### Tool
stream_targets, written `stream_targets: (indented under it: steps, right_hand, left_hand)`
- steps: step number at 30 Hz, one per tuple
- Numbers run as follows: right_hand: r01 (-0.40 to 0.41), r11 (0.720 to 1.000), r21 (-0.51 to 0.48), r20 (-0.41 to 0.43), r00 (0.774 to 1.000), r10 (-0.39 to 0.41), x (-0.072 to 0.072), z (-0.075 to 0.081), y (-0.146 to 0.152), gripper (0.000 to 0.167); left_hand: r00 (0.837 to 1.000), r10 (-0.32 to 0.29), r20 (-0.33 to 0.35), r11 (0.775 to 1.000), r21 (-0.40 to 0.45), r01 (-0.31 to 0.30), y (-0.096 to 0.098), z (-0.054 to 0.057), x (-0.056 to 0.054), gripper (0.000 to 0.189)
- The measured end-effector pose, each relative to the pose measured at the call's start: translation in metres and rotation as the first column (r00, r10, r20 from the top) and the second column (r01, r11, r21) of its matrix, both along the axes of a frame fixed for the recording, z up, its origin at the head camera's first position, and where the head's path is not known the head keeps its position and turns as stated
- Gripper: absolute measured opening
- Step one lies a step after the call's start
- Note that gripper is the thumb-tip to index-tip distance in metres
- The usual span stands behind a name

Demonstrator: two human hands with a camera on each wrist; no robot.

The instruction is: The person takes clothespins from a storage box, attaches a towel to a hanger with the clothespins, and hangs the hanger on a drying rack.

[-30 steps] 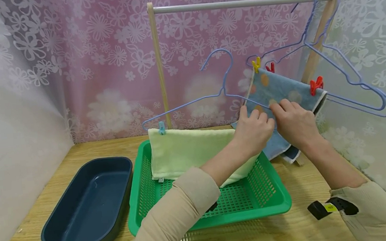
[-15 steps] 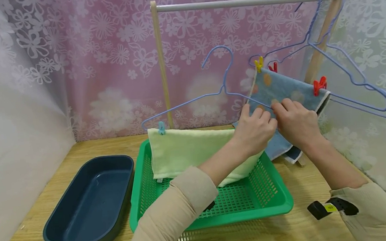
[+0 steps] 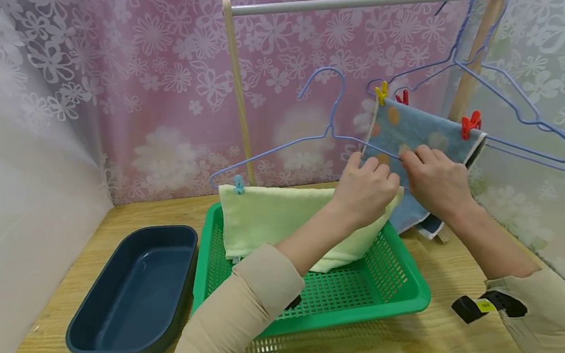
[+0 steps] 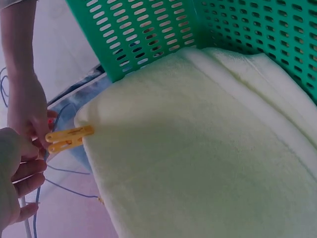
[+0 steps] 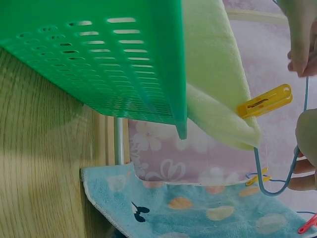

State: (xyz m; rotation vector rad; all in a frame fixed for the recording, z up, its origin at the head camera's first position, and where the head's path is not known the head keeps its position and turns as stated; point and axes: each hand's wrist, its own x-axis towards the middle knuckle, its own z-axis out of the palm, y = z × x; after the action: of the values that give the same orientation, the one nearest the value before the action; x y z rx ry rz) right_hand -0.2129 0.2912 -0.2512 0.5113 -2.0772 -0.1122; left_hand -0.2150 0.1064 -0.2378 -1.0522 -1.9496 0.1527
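Note:
A pale yellow towel (image 3: 276, 216) hangs along the lower wire of a blue wire hanger (image 3: 280, 148), partly inside a green basket (image 3: 345, 321). A light blue clothespin (image 3: 239, 185) fastens its left end. At the other end, a yellow clothespin (image 5: 266, 100) bites the towel's edge; the hands hide it in the head view. My left hand (image 3: 367, 191) holds the hanger's right arm with loosely curled fingers. Close beside it, my right hand (image 3: 436, 180) pinches the hanger near its right end, just beyond the yellow clothespin.
Behind stands a rack with a metal bar (image 3: 348, 2). Two more hangers hang at its right, with a blue spotted towel (image 3: 424, 122) held by yellow (image 3: 382, 93) and red clothespins (image 3: 471, 124). A dark blue tub (image 3: 134, 296) sits left of the basket.
My left hand has slid slightly left along the hanger, widening the gap between the hands. My right hand stays nearly in place. The whole view has shifted a little.

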Motion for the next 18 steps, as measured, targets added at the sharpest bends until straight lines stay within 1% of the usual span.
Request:
stream_targets:
  steps: [3,6,10,13,18]
  right_hand:
    - [0.004,1.0,0.004,0.007,1.0,-0.004,0.001,0.001,0.0,0.018]
    - [0.002,1.0,0.007,0.002,1.0,-0.002,0.001,0.002,0.0,0.017]
    - [-0.001,1.0,-0.001,-0.001,1.0,0.001,0.001,0.004,0.001,0.017]
    - [0.0,1.0,-0.012,-0.001,1.0,0.0,0.002,0.006,0.003,0.016]
    - [-0.011,1.0,-0.024,-0.058,0.998,0.009,0.001,0.009,0.005,0.009]
  left_hand:
    - [1.0,0.016,0.021,1.0,-0.003,-0.016,-0.009,0.005,0.001,0.024]
    - [0.999,0.022,0.027,0.999,0.022,-0.023,-0.018,0.008,-0.002,0.027]
    - [1.0,0.013,0.025,0.997,0.075,-0.015,-0.032,0.01,-0.005,0.026]
    - [1.0,0.003,0.031,0.996,0.094,-0.006,-0.044,0.014,-0.006,0.027]
    - [0.998,-0.004,0.058,0.994,0.109,-0.002,-0.065,0.024,-0.004,0.027]
